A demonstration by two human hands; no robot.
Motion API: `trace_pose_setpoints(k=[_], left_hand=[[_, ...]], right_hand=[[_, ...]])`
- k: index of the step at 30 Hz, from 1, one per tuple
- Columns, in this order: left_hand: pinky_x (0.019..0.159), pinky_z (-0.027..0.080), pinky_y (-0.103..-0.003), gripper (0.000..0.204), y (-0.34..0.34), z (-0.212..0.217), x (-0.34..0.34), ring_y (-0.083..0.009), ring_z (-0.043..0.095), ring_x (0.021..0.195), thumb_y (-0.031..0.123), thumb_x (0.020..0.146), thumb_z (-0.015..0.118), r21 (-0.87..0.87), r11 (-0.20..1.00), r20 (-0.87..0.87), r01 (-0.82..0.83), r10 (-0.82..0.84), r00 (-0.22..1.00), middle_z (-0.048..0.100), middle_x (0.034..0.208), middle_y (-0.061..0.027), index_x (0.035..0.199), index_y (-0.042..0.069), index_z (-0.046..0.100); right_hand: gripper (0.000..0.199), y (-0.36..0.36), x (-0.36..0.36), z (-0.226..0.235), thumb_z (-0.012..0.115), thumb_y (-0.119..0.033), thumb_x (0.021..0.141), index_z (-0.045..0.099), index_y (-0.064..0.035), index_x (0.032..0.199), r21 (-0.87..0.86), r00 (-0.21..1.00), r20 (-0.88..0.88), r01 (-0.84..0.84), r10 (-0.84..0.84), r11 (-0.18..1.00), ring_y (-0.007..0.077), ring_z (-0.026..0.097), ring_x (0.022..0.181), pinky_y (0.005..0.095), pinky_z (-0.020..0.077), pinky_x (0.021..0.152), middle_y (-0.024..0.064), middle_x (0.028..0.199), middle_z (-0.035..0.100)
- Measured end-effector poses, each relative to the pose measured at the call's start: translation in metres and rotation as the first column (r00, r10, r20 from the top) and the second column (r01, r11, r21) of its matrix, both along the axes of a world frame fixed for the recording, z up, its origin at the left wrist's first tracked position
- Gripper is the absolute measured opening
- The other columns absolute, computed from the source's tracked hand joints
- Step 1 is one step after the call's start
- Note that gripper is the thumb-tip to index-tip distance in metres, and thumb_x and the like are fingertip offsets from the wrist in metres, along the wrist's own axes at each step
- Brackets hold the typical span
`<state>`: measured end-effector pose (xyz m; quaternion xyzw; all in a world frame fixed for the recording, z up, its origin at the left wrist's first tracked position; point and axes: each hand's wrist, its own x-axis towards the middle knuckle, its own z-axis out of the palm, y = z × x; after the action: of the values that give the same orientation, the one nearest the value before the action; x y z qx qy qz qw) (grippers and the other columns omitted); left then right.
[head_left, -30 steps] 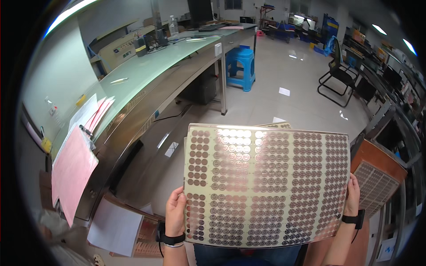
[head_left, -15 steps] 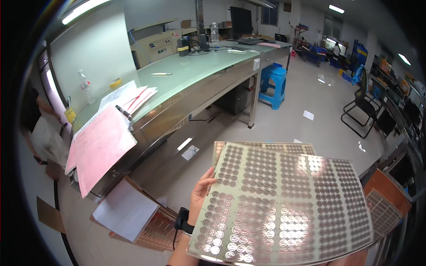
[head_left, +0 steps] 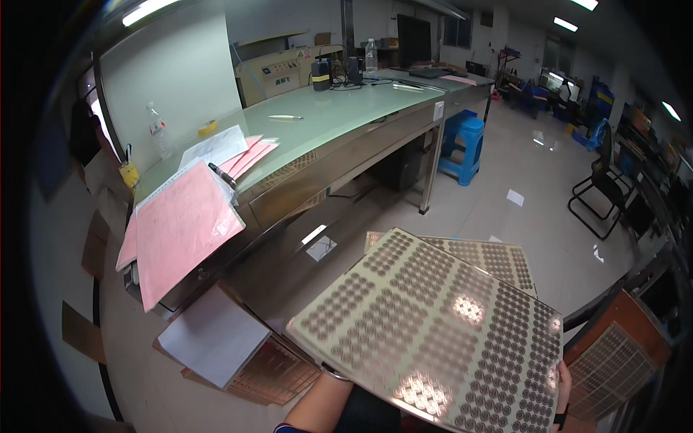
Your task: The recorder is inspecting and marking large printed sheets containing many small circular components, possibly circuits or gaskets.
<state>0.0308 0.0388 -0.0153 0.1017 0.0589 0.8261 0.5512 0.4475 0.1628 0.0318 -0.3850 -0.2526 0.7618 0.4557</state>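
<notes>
A large flat circuit board panel (head_left: 440, 317), pale green with rows of round copper-coloured patterns, is tilted in front of me. My right hand (head_left: 564, 386) has its fingers closed round the panel's right edge. The left forearm (head_left: 321, 404) reaches under the panel's lower left side, and that hand's fingers are hidden. Beyond the far edge, a second patterned panel (head_left: 505, 261) shows in part, partly covered by the first. I cannot tell what bears it.
A glass-topped bench (head_left: 317, 115) runs along the left, with pink sheets (head_left: 184, 224) hanging over its near corner. Stacked boards under white paper (head_left: 213, 335) sit below it. A blue stool (head_left: 460, 148) and a black chair (head_left: 600, 187) stand further off. More panels (head_left: 613, 368) lean at right.
The held panel has turned, its left corner swinging away from me. My left fingers, earlier seen at its left edge, are now hidden, while right fingers now show. The scene has shifted right.
</notes>
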Motion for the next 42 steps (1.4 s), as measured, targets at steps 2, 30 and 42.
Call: trace_pose_setpoints(k=[2,30,42], left_hand=[[0.104,0.044,-0.042,0.045,0.000,-0.009,0.015,-0.0249,0.053,0.125,0.030,0.102,0.041,0.126,0.990,0.046,0.064,-0.070,0.996,0.052,0.139,-0.0121,0.140,0.006,0.043],[0.098,0.047,-0.038,0.042,-0.035,-0.042,0.045,-0.0198,0.058,0.113,0.015,0.099,0.052,-0.570,0.822,-0.433,-0.014,-0.285,0.855,0.056,0.129,-0.0116,0.136,-0.001,0.041],[0.066,0.055,-0.028,0.030,-0.264,-0.074,-0.022,-0.0182,0.068,0.080,0.019,0.094,0.048,-0.974,-0.128,0.071,0.184,-0.954,-0.290,0.070,0.092,-0.0106,0.109,-0.002,0.063]], right_hand=[[0.042,0.012,0.006,-0.031,0.028,-0.024,0.104,0.048,0.0049,0.127,0.166,0.999,0.048,-0.033,0.025,0.986,0.0249,0.066,0.101,0.0375,0.0551,0.089,0.0183,0.121,0.060],[0.044,-0.007,0.027,-0.075,0.048,-0.019,0.102,0.039,0.0004,0.140,0.179,0.926,0.376,-0.027,-0.043,0.984,0.0148,0.064,0.097,0.0254,0.0512,0.073,0.0177,0.126,0.060],[0.036,0.012,0.039,-0.065,0.049,-0.016,0.101,0.050,-0.0026,0.135,0.251,0.812,0.526,0.136,-0.254,0.958,0.0131,0.061,0.102,0.0270,0.0520,0.085,0.0103,0.125,0.060]])
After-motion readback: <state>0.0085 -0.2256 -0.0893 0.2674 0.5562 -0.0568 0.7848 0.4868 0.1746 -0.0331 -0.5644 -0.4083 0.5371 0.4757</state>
